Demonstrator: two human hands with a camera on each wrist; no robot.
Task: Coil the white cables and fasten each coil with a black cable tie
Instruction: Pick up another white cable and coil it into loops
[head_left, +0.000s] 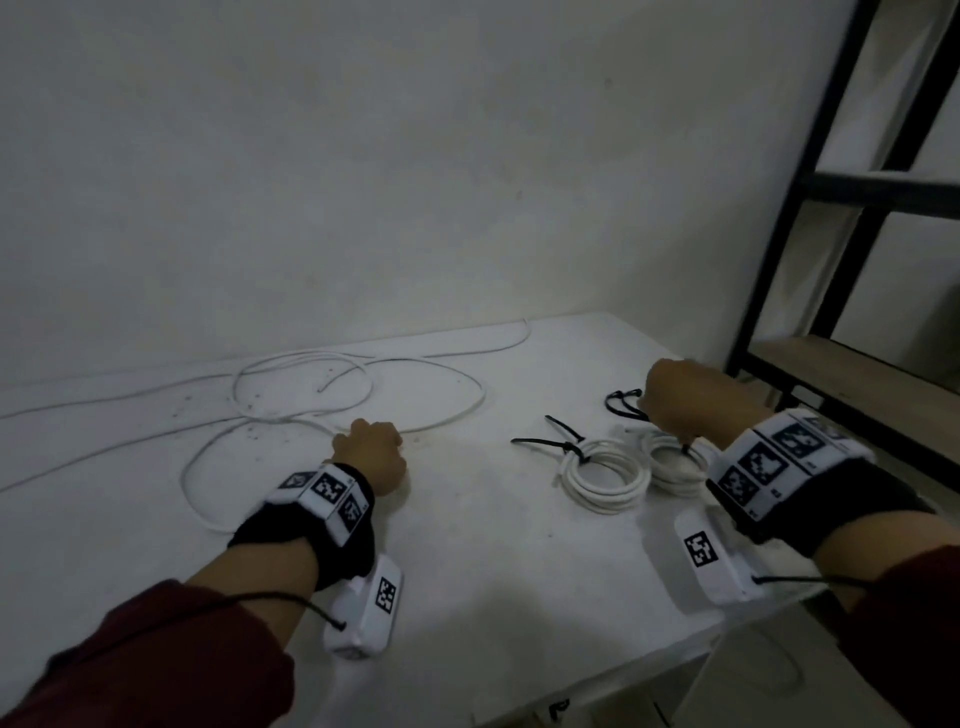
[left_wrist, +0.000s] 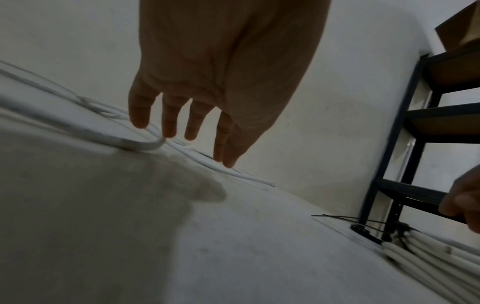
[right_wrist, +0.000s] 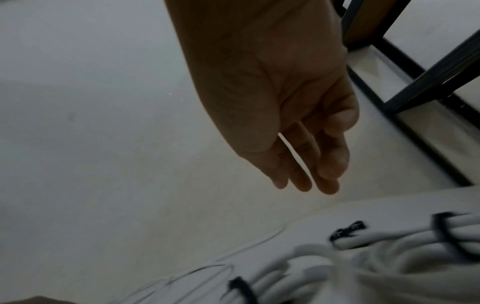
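Note:
A long loose white cable (head_left: 358, 387) sprawls in open loops over the back left of the white table (head_left: 493, 561). My left hand (head_left: 371, 441) hangs over its near loop, fingers (left_wrist: 168, 123) straight and pointing down at the cable (left_wrist: 140, 144), holding nothing. Two coiled white cables lie at the right: one coil (head_left: 605, 478) bound with a black tie (head_left: 566, 447), and a second coil (head_left: 675, 465) partly under my right hand (head_left: 675, 405). Relaxed and empty, that hand's fingers (right_wrist: 306, 174) hover above the tied coils (right_wrist: 389, 242). A loose black tie (head_left: 623, 404) lies beside the hand.
A black metal rack (head_left: 810, 208) with wooden shelves stands close against the table's right side. A plain wall runs behind the table. The table's front edge (head_left: 675, 660) slants across the lower right. Bare tabletop lies between my two hands.

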